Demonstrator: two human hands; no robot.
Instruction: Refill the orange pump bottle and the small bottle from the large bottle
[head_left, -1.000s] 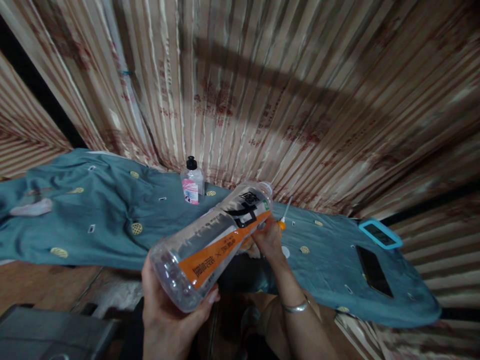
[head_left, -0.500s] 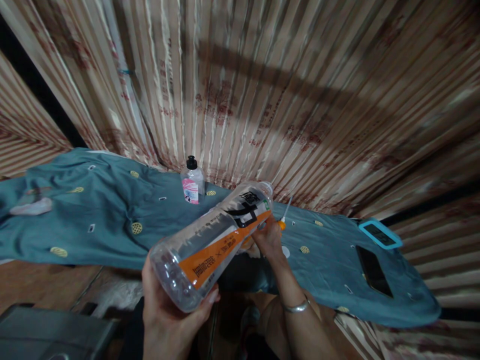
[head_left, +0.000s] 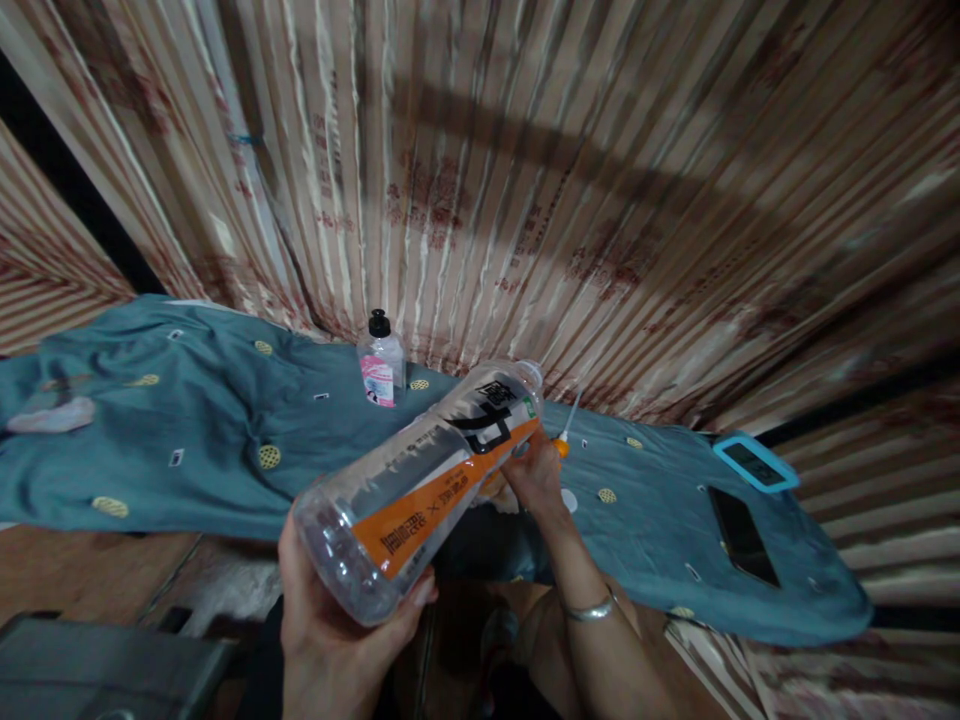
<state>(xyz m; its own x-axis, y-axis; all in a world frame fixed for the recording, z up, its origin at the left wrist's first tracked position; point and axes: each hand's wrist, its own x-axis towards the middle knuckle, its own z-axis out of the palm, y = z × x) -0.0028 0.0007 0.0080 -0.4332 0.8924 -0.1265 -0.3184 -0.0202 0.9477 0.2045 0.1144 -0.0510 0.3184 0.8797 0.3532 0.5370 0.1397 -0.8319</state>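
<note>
A large clear plastic bottle (head_left: pixel 416 500) with an orange and black label lies tilted across the middle of the view. Its base points toward me and its neck toward the striped wall. My left hand (head_left: pixel 341 620) is wrapped around the base from below. Up near the neck, my right hand (head_left: pixel 536 475) grips the bottle's right side, its fingers partly hidden behind it. Just past that hand lies an orange piece (head_left: pixel 560 446) with a thin white stem. A tan, crumpled-looking thing (head_left: pixel 496 495) shows below the bottle; I cannot make out what it is.
A teal cloth with pineapple prints (head_left: pixel 225 440) covers the long table. On it are a small clear bottle with a black cap (head_left: pixel 379 370), a white disc (head_left: pixel 568 500), a phone (head_left: pixel 744 537) and a blue-framed digital clock (head_left: pixel 754 463). A grey box (head_left: pixel 105 665) stands lower left.
The whole view has shifted slightly, so things sit a little farther left. Both hands keep their hold on the bottle, which stays at nearly the same tilt.
</note>
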